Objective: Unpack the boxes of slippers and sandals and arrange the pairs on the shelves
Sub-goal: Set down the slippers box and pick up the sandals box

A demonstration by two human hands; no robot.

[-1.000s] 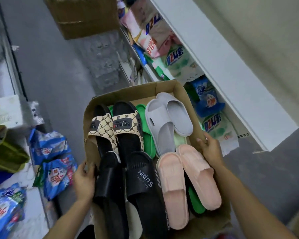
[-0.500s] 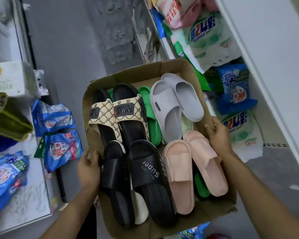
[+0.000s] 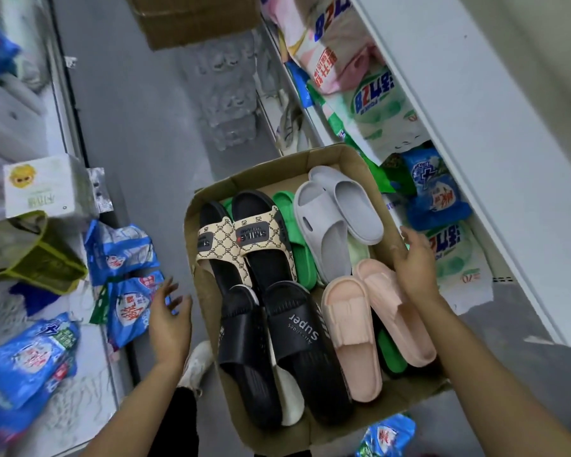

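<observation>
The person's left hand (image 3: 169,319) hangs open with fingers spread, just off the left wall of the cardboard box (image 3: 192,232) and not touching it. The right hand (image 3: 415,263) lies against the box's right wall with fingers loose, beside the pink slides (image 3: 373,321); whether it grips the wall cannot be told. The box sits in the aisle between 2 shelf units. Inside lie the black Super slides (image 3: 287,351) nearest the person, the black sandals with patterned beige straps (image 3: 241,239) beyond them, green slippers (image 3: 299,245) partly buried, and grey slides (image 3: 337,219) at the far right. Blue detergent bags (image 3: 122,249) lie on the left shelf
</observation>
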